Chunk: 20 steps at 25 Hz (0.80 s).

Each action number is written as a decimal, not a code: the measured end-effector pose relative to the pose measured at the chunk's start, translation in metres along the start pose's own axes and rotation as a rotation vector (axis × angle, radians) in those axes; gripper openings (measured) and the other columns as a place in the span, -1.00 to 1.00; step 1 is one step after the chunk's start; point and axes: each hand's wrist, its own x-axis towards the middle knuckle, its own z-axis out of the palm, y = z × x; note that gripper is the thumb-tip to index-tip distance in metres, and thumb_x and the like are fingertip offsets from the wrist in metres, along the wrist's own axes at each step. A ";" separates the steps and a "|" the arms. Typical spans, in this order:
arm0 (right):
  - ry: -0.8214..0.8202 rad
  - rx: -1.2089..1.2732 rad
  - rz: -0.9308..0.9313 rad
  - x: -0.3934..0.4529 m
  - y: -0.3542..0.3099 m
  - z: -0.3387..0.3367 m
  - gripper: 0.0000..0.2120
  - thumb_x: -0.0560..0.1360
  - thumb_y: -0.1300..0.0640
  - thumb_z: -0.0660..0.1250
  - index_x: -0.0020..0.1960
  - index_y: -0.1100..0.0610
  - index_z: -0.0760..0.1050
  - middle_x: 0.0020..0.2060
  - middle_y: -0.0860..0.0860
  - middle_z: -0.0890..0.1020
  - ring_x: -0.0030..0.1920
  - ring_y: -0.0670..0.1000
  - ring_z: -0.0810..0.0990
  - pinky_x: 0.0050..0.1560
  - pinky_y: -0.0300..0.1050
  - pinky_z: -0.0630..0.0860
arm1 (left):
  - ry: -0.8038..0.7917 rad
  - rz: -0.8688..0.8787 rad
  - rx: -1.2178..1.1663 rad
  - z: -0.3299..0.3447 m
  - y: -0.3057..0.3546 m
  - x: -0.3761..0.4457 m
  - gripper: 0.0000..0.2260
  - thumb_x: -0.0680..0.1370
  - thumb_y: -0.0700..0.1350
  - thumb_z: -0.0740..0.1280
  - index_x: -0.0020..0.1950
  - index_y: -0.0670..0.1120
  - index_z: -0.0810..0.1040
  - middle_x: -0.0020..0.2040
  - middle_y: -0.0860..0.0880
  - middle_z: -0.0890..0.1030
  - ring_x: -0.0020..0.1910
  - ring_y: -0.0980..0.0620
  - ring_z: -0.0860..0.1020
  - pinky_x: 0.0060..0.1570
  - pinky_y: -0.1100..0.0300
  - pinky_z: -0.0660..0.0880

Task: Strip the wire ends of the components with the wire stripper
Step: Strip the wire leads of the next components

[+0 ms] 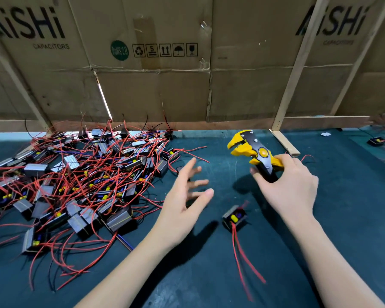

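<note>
My right hand [291, 187] grips the handles of a yellow and black wire stripper [251, 150], jaws pointing up and left, above the dark green mat. My left hand [185, 196] hovers with fingers spread and holds nothing, just right of a big pile of black box components with red wires [76, 185]. One single component [234, 217] lies on the mat between my hands, its red wires [245, 263] trailing toward me.
A cardboard wall [165, 85] with wooden battens [298, 70] closes the back of the bench. A wooden strip [285, 143] lies on the mat behind the stripper. A few more components [375, 141] sit at the far right. The mat [198, 274] stretches toward me.
</note>
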 end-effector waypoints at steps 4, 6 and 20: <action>-0.173 0.450 -0.036 -0.003 -0.011 -0.011 -0.70 0.33 -0.14 0.51 -0.15 0.01 0.49 -0.29 -0.10 0.59 -0.22 -0.04 0.55 -0.10 -0.12 0.48 | 0.353 0.152 0.363 -0.022 -0.004 0.007 -0.56 0.48 -0.38 0.34 0.32 -0.08 0.46 0.08 0.05 0.55 -0.03 0.10 0.52 0.01 0.33 0.43; -0.468 0.558 -0.163 -0.007 -0.019 -0.018 -0.72 0.31 -0.13 0.53 -0.18 -0.02 0.49 -0.37 -0.12 0.55 -0.33 -0.14 0.46 -0.24 -0.30 0.39 | 0.324 0.116 0.488 -0.028 -0.011 0.007 -0.54 0.47 -0.40 0.34 0.34 -0.11 0.46 0.15 0.01 0.54 0.06 0.08 0.49 0.13 0.21 0.41; -0.516 -0.323 -0.152 0.015 0.021 -0.027 -0.48 0.28 -0.43 0.37 0.02 -0.08 0.43 -0.08 -0.10 0.59 0.05 0.04 0.56 0.01 -0.05 0.33 | 0.126 0.158 0.590 -0.024 -0.010 0.007 -0.88 0.43 -0.34 0.43 -0.17 -0.13 0.65 -0.15 0.03 0.59 -0.17 0.11 0.55 -0.05 0.37 0.40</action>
